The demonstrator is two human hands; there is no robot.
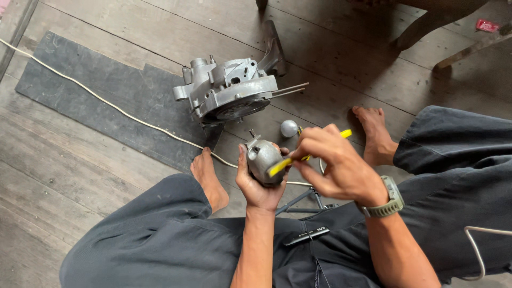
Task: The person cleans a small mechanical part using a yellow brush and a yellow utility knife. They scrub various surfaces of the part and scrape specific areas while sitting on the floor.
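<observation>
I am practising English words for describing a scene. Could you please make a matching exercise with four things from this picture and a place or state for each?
Things:
1. small metal casting
2. yellow strip
3. large engine casing
4. white cord

Places or states:
A. pinched in the right hand
B. runs across the dark mat
C. cupped in the left hand
D. stands on the wooden floor, beyond the feet

Pairs: 1-C, 2-A, 3-D, 4-B

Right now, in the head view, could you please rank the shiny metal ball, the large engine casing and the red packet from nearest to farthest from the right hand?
From the right hand:
1. Shiny metal ball, just up-left.
2. Large engine casing, farther up-left on the floor.
3. Red packet, far top-right corner.
</observation>
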